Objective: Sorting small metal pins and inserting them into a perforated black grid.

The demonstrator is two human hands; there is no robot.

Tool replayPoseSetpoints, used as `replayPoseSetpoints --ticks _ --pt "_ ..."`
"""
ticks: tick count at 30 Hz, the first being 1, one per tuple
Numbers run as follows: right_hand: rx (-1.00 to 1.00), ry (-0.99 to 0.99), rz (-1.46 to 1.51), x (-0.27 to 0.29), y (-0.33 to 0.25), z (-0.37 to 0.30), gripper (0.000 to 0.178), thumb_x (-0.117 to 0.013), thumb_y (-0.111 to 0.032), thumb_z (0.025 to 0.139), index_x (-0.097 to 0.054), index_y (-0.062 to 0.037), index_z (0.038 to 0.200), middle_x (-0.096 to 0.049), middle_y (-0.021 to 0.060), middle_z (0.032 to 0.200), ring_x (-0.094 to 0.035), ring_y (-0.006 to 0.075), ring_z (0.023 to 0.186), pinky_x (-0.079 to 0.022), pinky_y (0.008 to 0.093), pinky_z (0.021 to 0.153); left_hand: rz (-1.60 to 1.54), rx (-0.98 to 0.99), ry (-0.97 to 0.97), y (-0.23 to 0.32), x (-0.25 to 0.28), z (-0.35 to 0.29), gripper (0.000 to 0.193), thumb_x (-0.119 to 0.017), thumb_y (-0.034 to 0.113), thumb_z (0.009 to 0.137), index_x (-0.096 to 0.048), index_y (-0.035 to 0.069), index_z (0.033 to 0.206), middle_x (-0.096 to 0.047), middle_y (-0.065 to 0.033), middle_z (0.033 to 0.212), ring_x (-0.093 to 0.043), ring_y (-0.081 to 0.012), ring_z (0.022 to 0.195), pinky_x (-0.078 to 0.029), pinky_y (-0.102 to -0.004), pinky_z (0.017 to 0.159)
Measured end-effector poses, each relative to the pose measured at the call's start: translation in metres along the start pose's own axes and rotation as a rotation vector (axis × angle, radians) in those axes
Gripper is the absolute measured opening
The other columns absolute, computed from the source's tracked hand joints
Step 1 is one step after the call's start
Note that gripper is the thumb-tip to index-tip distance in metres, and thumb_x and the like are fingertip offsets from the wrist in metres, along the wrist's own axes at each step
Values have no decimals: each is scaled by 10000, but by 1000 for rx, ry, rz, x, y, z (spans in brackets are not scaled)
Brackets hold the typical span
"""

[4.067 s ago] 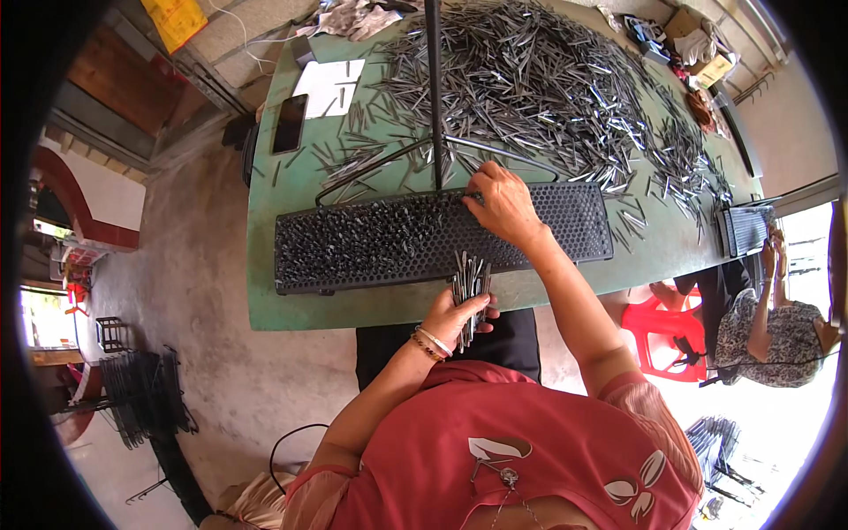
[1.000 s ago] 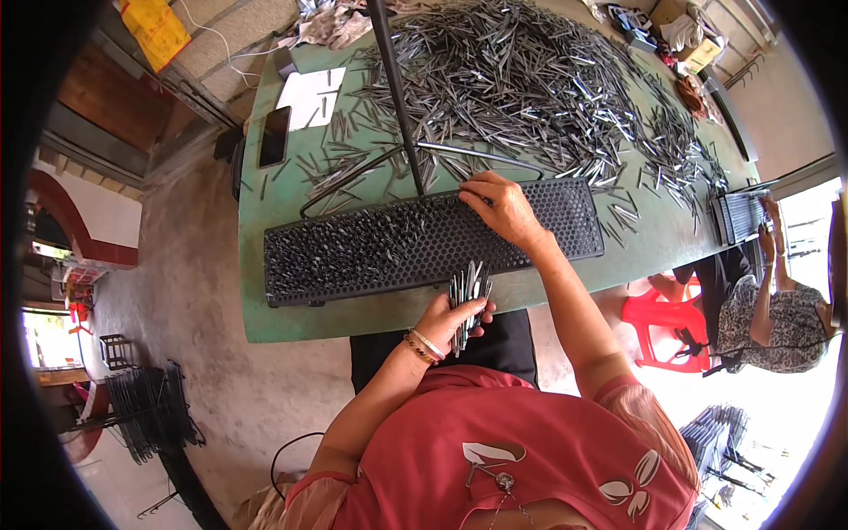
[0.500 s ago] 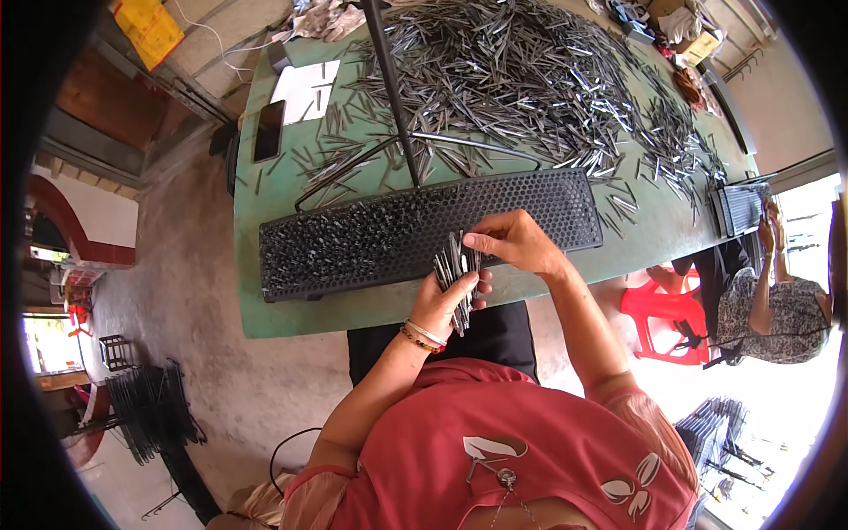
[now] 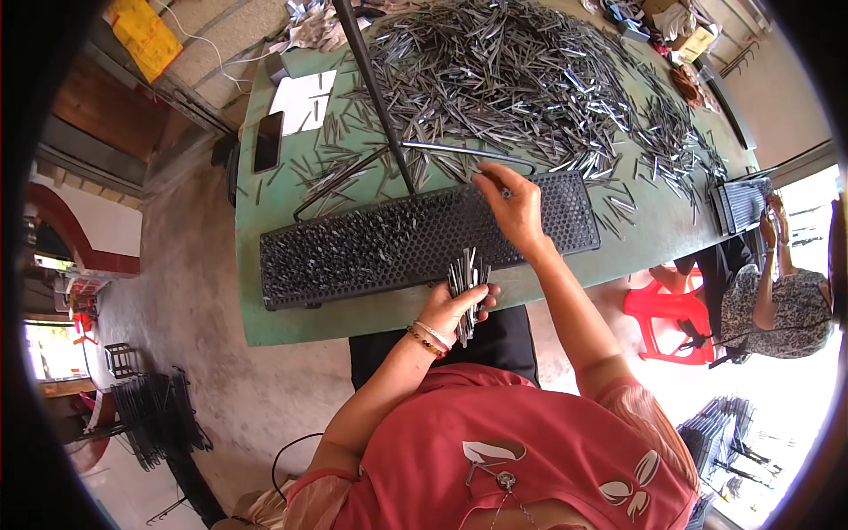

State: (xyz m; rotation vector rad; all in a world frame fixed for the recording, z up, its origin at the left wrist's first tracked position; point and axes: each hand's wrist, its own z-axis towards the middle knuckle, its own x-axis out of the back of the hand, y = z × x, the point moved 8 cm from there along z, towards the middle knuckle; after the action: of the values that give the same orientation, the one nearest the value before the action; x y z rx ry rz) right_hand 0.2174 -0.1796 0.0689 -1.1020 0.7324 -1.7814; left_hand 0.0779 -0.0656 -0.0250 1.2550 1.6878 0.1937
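Note:
A bundle of thin dark metal strips (image 4: 469, 269) is gripped in my left hand (image 4: 452, 307), in front of the near edge of a long black perforated rack (image 4: 552, 209). Many short strips (image 4: 331, 252) stand in the holes of the rack's left part, while the holes at its right end show bare. My right hand (image 4: 515, 210) is over the rack, right of its middle, with thumb and fingers pinched together. Whatever may be between those fingertips is too small to make out. A black post with rod legs (image 4: 393, 132) rises behind the rack.
A large heap of loose metal strips (image 4: 512, 75) covers the back of the green table (image 4: 265, 322). A phone (image 4: 268, 141) and a white paper (image 4: 291, 95) lie at its left. Another person (image 4: 773, 309) is at the right, near a red plastic stool (image 4: 662, 322).
My right hand has left the bundle and moved up and away over the rack. My left hand, still holding the strips, has shifted slightly right and nearer to me.

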Motion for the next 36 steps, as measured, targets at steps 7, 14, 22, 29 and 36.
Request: replayPoseSetpoints --ticks 7,14,22,29,36 --pt "254 -16 -107 -16 -3 0 158 -658 -88 781 -648 -39 931 -638 113 803 -605 307 748 -488 367 668 -93 53 -24 -6 1 0 199 -614 75 840 -577 56 1034 -644 -83 956 -617 -149 836 -527 -279 670" --pt "340 -138 -215 -20 -4 -3 162 -634 -99 800 -654 -17 938 -618 129 929 -580 331 881 -467 380 793 -95 45 18 -9 6 4 165 -616 82 839 -597 17 989 -647 -92 927 -625 -161 812 -530 -287 691" --pt "-319 -617 97 1 -5 -58 297 -690 -261 809 -674 27 879 -645 147 713 -619 174 630 -481 295 598 -100 -127 16 8 -1 1 173 -611 90 848 -580 -8 987 -641 -88 878 -636 -180 779 -537 -304 701" --pt "-554 -524 380 -1 10 -76 213 -656 -157 834 -667 42 909 -651 45 750 -573 82 682 -477 246 620 -106 -147 -15 8 -5 5 179 -592 91 860 -577 -3 1012 -643 -105 903 -642 -197 797 -546 -331 728" --pt "-483 -267 537 6 16 -42 202 -669 -137 834 -647 25 953 -650 36 815 -571 80 726 -474 233 661 -161 -59 66 2 3 4 194 -587 85 857 -567 -22 1017 -632 -132 958 -636 -225 863 -559 -373 747"
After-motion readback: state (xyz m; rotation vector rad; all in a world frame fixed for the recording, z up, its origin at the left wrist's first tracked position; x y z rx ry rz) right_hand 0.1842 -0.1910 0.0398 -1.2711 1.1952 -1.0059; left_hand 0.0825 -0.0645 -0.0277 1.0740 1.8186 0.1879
